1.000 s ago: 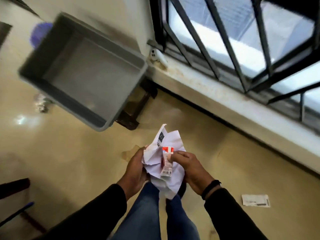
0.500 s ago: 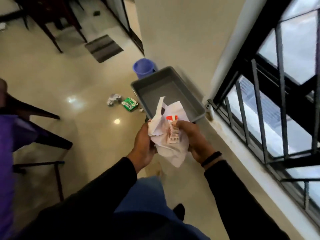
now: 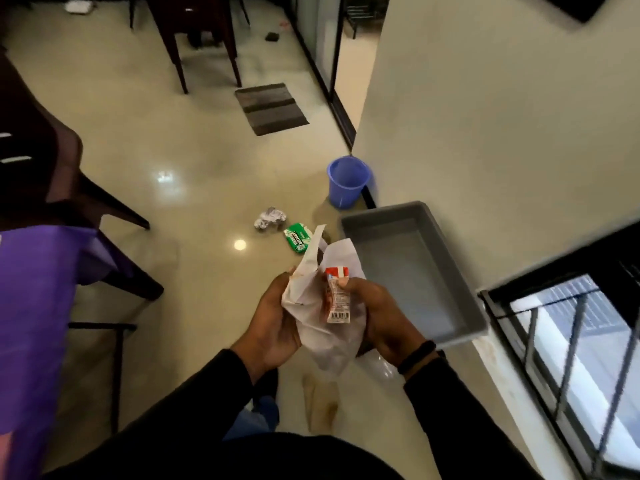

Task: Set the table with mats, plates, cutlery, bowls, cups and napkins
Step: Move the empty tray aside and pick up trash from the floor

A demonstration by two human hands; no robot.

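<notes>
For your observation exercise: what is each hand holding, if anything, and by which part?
The left hand grips the crumpled white paper along its left side. The right hand holds the paper's right side, its fingers pinching a small red-and-white packet near the packet's top.

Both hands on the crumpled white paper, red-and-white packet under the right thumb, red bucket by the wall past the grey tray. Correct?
Not quite: the bucket is blue, not red, as the head view shows. The rest holds: the left hand and right hand both hold the crumpled white paper, the right thumb pins the red-and-white packet against it, and the bucket stands by the wall beyond the grey tray.
</notes>
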